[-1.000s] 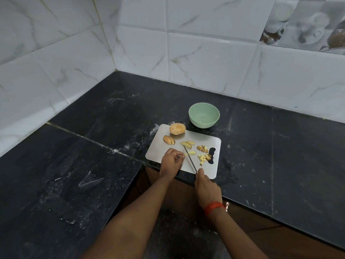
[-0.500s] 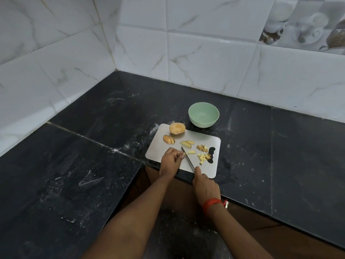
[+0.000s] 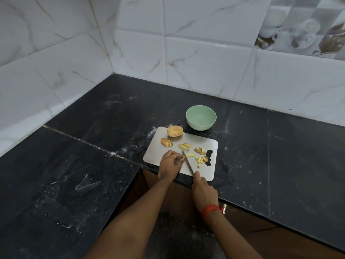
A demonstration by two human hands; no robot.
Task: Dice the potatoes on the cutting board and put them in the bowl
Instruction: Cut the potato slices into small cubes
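Home kitchen; black stone counter (image 3: 280, 150), marble-look tiles (image 3: 205, 62)

The cutting board (image 3: 162, 148) sits at the counter's (image 3: 280, 146) front edge, with the bowl (image 3: 200, 126) just behind its far edge. A whole potato (image 3: 174, 131) lies at the board's far-left corner, a half (image 3: 166, 142) just before it, slices (image 3: 184, 146) mid-board and dice (image 3: 201, 156) toward the right edge.

Both bare forearms reach forward from the lower edge of the view and draw slightly together. The left hand (image 3: 170, 165) lies knuckles up, its fingers (image 3: 178, 158) curled, their tips pinning a small potato piece (image 3: 184, 156). The right hand (image 3: 203, 189), nearer the body, grips a knife (image 3: 187, 162) by its handle end. A red band (image 3: 210, 210) circles that wrist.
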